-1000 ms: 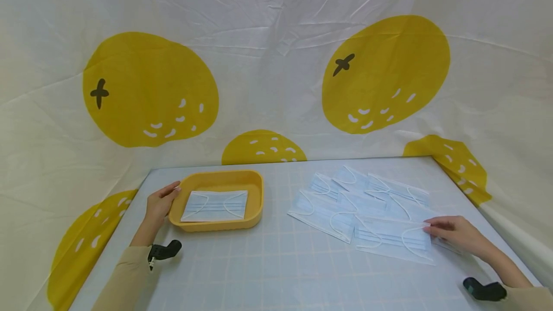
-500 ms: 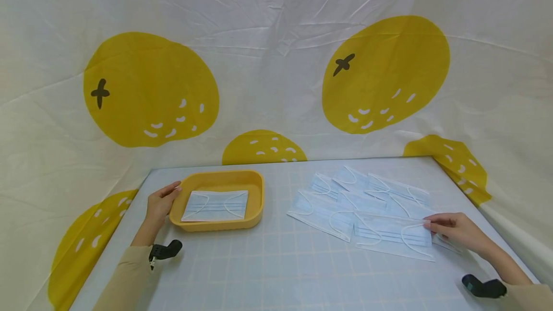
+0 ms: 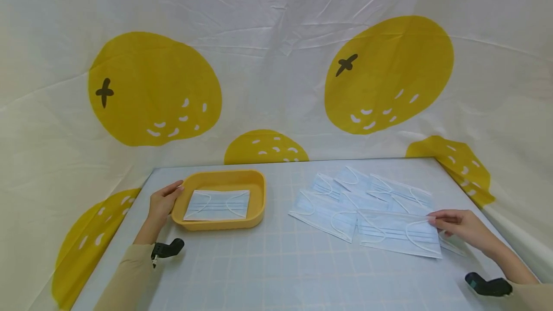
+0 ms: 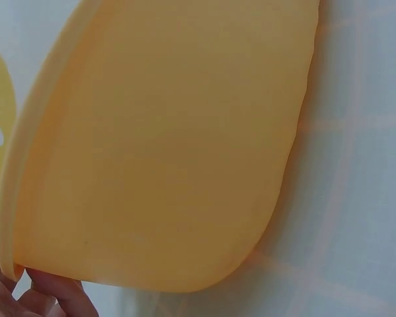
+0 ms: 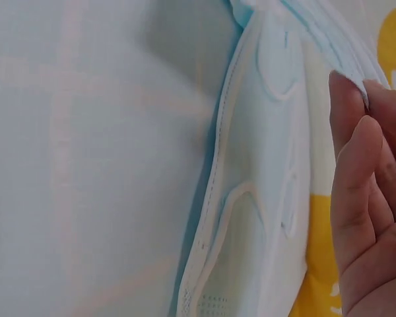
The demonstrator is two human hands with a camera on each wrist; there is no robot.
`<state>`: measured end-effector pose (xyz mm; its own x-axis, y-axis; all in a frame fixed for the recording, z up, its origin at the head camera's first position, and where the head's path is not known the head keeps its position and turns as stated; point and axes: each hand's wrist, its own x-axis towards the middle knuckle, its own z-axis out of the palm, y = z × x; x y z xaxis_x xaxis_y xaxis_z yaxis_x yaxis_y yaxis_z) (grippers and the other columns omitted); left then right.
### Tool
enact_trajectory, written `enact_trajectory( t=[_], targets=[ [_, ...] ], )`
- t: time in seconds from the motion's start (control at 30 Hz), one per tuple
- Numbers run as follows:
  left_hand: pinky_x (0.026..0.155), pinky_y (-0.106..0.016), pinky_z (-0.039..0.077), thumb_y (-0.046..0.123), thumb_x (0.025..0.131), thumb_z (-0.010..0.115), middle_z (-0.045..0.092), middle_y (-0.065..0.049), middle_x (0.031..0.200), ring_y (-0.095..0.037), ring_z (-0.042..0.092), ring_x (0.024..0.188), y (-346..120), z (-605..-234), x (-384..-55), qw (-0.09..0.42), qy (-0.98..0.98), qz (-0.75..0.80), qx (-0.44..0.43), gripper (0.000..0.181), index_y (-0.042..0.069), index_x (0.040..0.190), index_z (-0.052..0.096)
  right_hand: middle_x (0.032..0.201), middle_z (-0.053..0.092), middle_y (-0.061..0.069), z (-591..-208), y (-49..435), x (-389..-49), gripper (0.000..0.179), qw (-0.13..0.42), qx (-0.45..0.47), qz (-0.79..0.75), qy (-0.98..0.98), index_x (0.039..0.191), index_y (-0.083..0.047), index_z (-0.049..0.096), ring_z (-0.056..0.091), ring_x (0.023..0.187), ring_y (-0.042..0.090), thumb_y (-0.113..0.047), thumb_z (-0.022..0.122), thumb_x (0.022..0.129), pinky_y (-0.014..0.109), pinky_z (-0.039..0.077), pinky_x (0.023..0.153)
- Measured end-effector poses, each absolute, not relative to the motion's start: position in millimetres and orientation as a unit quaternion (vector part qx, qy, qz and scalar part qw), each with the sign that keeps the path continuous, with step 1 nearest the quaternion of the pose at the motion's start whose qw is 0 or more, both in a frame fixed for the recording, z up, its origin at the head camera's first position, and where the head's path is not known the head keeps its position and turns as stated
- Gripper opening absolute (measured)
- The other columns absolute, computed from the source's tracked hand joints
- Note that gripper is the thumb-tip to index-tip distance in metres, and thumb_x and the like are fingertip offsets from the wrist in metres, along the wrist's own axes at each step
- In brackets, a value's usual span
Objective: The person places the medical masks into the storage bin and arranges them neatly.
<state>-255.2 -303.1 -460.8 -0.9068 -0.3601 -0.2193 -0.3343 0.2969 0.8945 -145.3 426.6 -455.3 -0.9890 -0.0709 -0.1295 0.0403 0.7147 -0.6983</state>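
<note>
In the head view, my left hand (image 3: 163,205) grips the left rim of a yellow rectangular tray (image 3: 259,205). One pleated blue face mask (image 3: 216,205) lies flat inside it, ear loops on top. The tray's side wall (image 4: 171,145) fills much of the left wrist view, with fingers at its rim. On the right, my right hand (image 3: 468,229) pinches the upper right corner of the nearest face mask (image 3: 395,236) in a spread of overlapping masks. The right wrist view shows thumb and fingers pinching a thin pale blue edge; another mask (image 5: 244,165) lies below.
Several more face masks (image 3: 324,212) overlap behind and left of the pinched one. The table (image 3: 259,272) has a pale checked cover. A white curtain (image 3: 276,85) with yellow fruit prints hangs behind the table and along both sides.
My right hand has risen slightly, raising the pinched corner of the face mask and shifting it a little right. The left hand and tray stay in place, with the head view shifting slightly.
</note>
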Motion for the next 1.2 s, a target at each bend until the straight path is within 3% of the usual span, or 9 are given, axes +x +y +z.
enact_trajectory(
  t=[0.27, 0.57, 0.9, 1.2],
  targets=[
    [0.066, -0.004, 0.045, 0.034, 0.097, 0.055, 0.045, -0.013, 0.147, 0.003, 0.051, 0.094, -302.8, -460.9, -256.2, 0.005, -0.795, -0.564, 0.224, 0.050, 0.013, 0.142, 0.048, 0.091, 0.071, -0.017, -447.9, 431.4, -144.8, 0.040, 0.094, -0.019, -0.394, 0.914, 0.117, 0.013, 0.059, 0.060, 0.074, 0.005, -0.021, 0.058, 0.097, 0.021, 0.055, 0.065],
    [0.065, -0.002, 0.045, 0.034, 0.098, 0.054, 0.044, -0.012, 0.149, -0.011, 0.051, 0.114, -303.0, -462.4, -257.3, 0.004, -0.791, -0.568, 0.229, 0.050, 0.014, 0.143, 0.047, 0.088, 0.071, -0.016, -436.6, 427.6, -144.2, 0.043, 0.103, -0.001, -0.396, 0.912, 0.118, 0.015, 0.057, 0.060, 0.071, 0.010, -0.023, 0.056, 0.098, 0.022, 0.055, 0.065],
    [0.065, -0.002, 0.045, 0.036, 0.098, 0.052, 0.043, -0.013, 0.149, -0.015, 0.050, 0.119, -302.7, -463.4, -256.2, 0.005, -0.795, -0.565, 0.223, 0.051, 0.014, 0.144, 0.046, 0.089, 0.067, -0.022, -421.7, 424.4, -149.0, 0.046, 0.131, 0.042, -0.431, 0.892, 0.121, 0.011, 0.058, 0.060, 0.075, 0.010, -0.029, 0.053, 0.099, 0.019, 0.055, 0.071],
    [0.065, -0.002, 0.045, 0.036, 0.098, 0.052, 0.042, -0.014, 0.149, -0.019, 0.048, 0.124, -302.2, -462.9, -256.0, 0.005, -0.795, -0.565, 0.221, 0.051, 0.013, 0.144, 0.045, 0.092, 0.067, -0.019, -417.7, 410.9, -152.8, 0.049, 0.129, 0.045, -0.448, 0.884, 0.124, 0.012, 0.055, 0.061, 0.077, 0.010, -0.030, 0.054, 0.099, 0.018, 0.055, 0.072]
  ],
)
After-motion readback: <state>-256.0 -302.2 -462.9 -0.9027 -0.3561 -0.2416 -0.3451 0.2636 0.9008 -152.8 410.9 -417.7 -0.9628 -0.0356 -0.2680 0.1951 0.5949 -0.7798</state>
